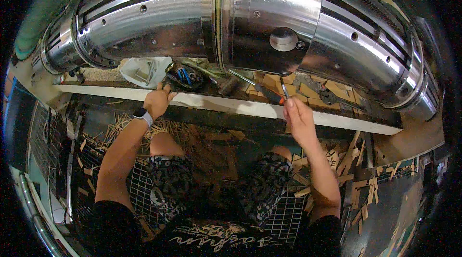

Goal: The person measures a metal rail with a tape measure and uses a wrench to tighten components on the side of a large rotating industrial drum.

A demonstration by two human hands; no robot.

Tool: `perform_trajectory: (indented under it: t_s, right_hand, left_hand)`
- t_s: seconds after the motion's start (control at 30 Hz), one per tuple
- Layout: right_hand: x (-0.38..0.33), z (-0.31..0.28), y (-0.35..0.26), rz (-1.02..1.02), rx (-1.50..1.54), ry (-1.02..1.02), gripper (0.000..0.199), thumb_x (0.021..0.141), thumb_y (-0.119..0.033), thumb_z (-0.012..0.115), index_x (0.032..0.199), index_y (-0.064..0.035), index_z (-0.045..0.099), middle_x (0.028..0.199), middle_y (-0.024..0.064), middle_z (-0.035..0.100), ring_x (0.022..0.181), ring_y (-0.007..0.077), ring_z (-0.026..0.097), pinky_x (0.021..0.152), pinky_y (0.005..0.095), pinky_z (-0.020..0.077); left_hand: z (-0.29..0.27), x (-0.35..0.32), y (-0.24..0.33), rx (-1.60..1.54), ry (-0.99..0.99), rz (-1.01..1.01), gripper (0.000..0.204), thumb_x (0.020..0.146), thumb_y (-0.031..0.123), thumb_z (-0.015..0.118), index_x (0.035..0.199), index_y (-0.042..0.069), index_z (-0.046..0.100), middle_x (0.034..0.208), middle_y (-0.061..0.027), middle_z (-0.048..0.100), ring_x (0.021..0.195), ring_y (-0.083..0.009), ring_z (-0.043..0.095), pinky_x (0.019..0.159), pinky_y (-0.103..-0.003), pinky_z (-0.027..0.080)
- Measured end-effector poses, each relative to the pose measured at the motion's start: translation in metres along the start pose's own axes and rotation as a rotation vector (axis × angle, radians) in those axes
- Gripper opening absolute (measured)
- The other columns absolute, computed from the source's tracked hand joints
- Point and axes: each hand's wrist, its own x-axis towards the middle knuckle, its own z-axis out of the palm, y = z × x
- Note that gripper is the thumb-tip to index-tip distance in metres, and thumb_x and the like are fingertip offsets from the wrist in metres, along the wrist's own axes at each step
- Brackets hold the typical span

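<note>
My left hand (159, 100) rests on the long white bar (216, 102) with its fingers spread. Just beyond its fingertips are a crumpled white plastic bag (144, 71) and a dark tray (190, 84) of small items, some blue. Closed around a slim metal tool (284, 88), my right hand (299, 113) is raised over the bar's right half. The tool points up toward the underside of a large shiny metal cylinder (269, 21); whether its tip touches is unclear. A screwdriver (257, 86) with a dark and orange handle lies just left of the tool.
What looks like a hammer (228, 85) lies behind the bar. Cardboard pieces (313, 94) cover the ledge under the cylinder. Cardboard strips (122, 132) litter the floor, along with scraps (373, 189) at the right. Metal grating (286, 211) is below me.
</note>
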Motion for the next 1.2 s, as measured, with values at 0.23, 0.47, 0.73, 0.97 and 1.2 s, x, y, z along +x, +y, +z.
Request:
perform_trajectory:
  t_s: [0.23, 0.47, 0.73, 0.97, 1.2]
  right_hand:
    - [0.020, -0.015, -0.012, 0.057, -0.086, -0.092, 0.039, 0.094, -0.034, 0.038, 0.070, -0.0030, 0.044, 0.058, 0.0041, 0.043, 0.055, 0.0157, 0.041, 0.054, 0.0288, 0.0372]
    - [0.040, -0.036, -0.039, -0.027, -0.427, -0.214, 0.039, 0.091, -0.038, 0.040, 0.080, -0.0035, 0.055, 0.063, 0.0140, 0.055, 0.061, 0.0284, 0.054, 0.058, 0.0380, 0.0417]
    - [0.036, -0.032, -0.050, -0.244, -0.983, 0.051, 0.027, 0.084, -0.030, 0.053, 0.075, -0.0045, 0.056, 0.063, 0.0173, 0.054, 0.062, 0.0356, 0.054, 0.054, 0.0413, 0.0413]
    - [0.034, -0.028, -0.054, -0.309, -1.099, 0.117, 0.034, 0.084, -0.039, 0.050, 0.070, -0.0083, 0.054, 0.055, 0.0132, 0.055, 0.051, 0.0303, 0.057, 0.044, 0.0395, 0.0434]
    - [0.036, -0.032, -0.039, -0.360, -1.029, 0.153, 0.020, 0.082, -0.026, 0.052, 0.073, -0.0090, 0.056, 0.056, 0.0123, 0.056, 0.053, 0.0302, 0.058, 0.047, 0.0398, 0.0450]
  left_hand:
    - [0.003, -0.004, 0.001, -0.063, 0.120, 0.059, 0.043, 0.089, 0.040, 0.040, 0.107, 0.002, 0.047, 0.100, -0.0263, 0.052, 0.068, -0.0372, 0.058, 0.055, -0.044, 0.048]
    - [0.001, -0.004, -0.004, -0.055, 0.094, 0.032, 0.037, 0.088, 0.036, 0.044, 0.100, 0.002, 0.050, 0.098, -0.0247, 0.052, 0.067, -0.0367, 0.058, 0.054, -0.043, 0.048]
    - [-0.037, -0.028, 0.147, -0.901, 0.233, 0.507, 0.024, 0.082, 0.020, 0.059, 0.101, 0.006, 0.055, 0.092, -0.0149, 0.053, 0.079, -0.0293, 0.055, 0.066, -0.035, 0.047]
    - [-0.089, -0.014, 0.297, -2.203, -0.205, 0.479, 0.034, 0.089, 0.034, 0.049, 0.110, 0.008, 0.047, 0.079, -0.0008, 0.052, 0.062, -0.0099, 0.050, 0.052, -0.023, 0.043]
    - [-0.108, -0.002, 0.300, -2.307, -0.333, 0.407, 0.036, 0.089, 0.044, 0.045, 0.096, 0.009, 0.052, 0.079, -0.0011, 0.053, 0.064, -0.0092, 0.051, 0.053, -0.023, 0.042]
